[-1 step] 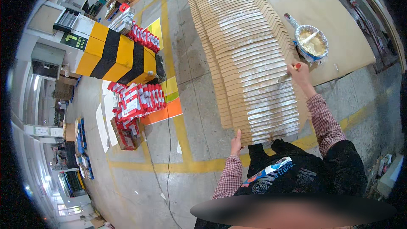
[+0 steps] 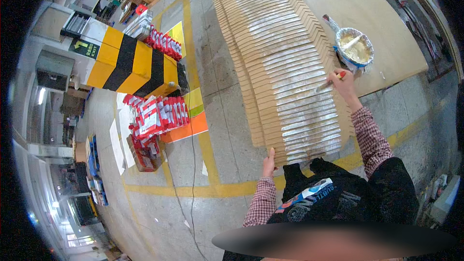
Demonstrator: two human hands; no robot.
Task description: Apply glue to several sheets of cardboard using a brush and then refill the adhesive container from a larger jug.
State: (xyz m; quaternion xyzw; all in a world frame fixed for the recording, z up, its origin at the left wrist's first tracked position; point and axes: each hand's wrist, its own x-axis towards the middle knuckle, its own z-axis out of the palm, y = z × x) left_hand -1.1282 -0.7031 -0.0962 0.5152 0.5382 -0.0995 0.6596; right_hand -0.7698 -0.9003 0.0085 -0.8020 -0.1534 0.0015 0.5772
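Concrete floor (image 2: 220, 99), left of the left hand, carries stacked red-and-white packages (image 2: 157, 116). Left hand (image 2: 269, 165): grasping the near edge of the overlapped cardboard sheets (image 2: 282, 75), thumb uppermost; the row stretches ahead of it. Should that hold slacken, the sheets could slip and their exposed strips lose even spacing. Brush (image 2: 323, 87), bristles just left of the right hand, lies over the whitened strips. Right hand (image 2: 343, 84): clenched around its handle; an overlong stroke could smear the uncoated cardboard. Bowl of pale paste (image 2: 355, 48), just beyond the right hand: a careless swing could tip it
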